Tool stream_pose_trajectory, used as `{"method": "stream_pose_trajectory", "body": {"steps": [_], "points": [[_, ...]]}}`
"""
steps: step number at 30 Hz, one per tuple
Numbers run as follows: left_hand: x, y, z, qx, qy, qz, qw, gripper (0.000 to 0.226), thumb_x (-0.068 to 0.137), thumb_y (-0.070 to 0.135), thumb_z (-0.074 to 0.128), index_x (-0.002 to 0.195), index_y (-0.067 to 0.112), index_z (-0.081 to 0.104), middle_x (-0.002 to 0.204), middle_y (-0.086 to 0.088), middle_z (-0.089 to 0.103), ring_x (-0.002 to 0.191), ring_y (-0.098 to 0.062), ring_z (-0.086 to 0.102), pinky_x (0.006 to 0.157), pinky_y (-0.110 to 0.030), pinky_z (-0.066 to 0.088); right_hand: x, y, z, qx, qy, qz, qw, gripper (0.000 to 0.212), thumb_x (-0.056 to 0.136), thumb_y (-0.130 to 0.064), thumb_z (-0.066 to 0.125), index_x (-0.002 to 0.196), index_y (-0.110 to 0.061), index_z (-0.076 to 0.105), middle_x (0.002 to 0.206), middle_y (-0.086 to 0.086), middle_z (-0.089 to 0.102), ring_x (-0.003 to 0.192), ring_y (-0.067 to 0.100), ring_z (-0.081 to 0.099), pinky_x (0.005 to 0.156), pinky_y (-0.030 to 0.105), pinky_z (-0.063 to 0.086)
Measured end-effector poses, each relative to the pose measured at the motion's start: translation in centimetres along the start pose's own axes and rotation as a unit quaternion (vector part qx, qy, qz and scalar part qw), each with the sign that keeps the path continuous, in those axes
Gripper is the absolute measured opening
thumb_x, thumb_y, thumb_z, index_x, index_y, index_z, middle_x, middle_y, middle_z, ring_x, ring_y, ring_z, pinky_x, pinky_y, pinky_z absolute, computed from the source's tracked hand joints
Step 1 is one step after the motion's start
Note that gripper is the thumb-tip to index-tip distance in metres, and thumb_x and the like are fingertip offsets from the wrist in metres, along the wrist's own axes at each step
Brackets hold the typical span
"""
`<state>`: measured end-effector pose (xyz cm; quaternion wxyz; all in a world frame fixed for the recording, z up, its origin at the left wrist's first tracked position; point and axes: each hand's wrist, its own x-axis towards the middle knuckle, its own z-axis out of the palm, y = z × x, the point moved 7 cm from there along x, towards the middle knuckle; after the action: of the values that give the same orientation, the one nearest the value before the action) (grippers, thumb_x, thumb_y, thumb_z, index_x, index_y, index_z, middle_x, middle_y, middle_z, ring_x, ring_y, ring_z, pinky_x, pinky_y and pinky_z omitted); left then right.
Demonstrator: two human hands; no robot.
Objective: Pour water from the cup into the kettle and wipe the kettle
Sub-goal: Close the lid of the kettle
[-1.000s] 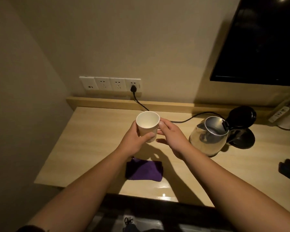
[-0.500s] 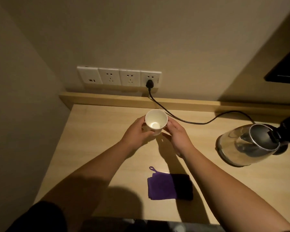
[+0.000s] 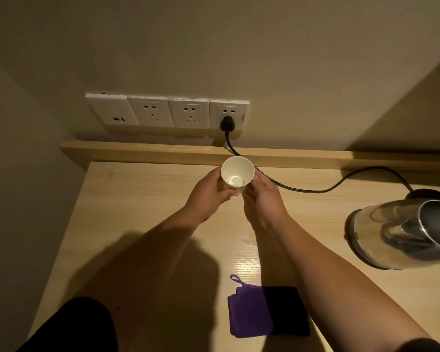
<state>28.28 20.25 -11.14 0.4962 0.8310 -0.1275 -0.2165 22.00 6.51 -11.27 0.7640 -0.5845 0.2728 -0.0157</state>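
so both hands, left hand (image 3: 208,193) and right hand (image 3: 261,199), gripped the cup (image 3: 236,177) near the desk's back edge, well apart from the open kettle (image 3: 401,237); risk judged: spilling near the plugged-in cord (image 3: 302,190).

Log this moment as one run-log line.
white paper cup: held, both hands | left hand, right hand | steel kettle: lid open | purple cloth: untouched

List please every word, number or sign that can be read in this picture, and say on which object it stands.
No text can be read anywhere.
Rightmost socket plate: small dark marks at its right edge, too small to read.
Kettle: tiny marks low on its left side, too blurred to read.
Cup, held by the left hand and the right hand: plain white, no print visible.
Purple cloth: no label visible.
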Motion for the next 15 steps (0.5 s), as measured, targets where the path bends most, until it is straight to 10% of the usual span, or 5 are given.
{"method": "stream_pose_trajectory", "body": {"steps": [15], "points": [[0.4,-0.8,-0.8,0.121,0.004,-0.025,0.992,0.092,0.080,0.036,0.076,0.150,0.031,0.018,0.156,0.002,0.028,0.137,-0.022,0.035,0.104,-0.037,0.038,1.0,0.7,-1.5,-0.116,0.026,-0.010,0.993,0.036,0.104,-0.033,0.041,0.135,-0.031,0.059,0.134,-0.006,0.062,0.125,0.011,0.053,0.108,0.033,0.041]]}}
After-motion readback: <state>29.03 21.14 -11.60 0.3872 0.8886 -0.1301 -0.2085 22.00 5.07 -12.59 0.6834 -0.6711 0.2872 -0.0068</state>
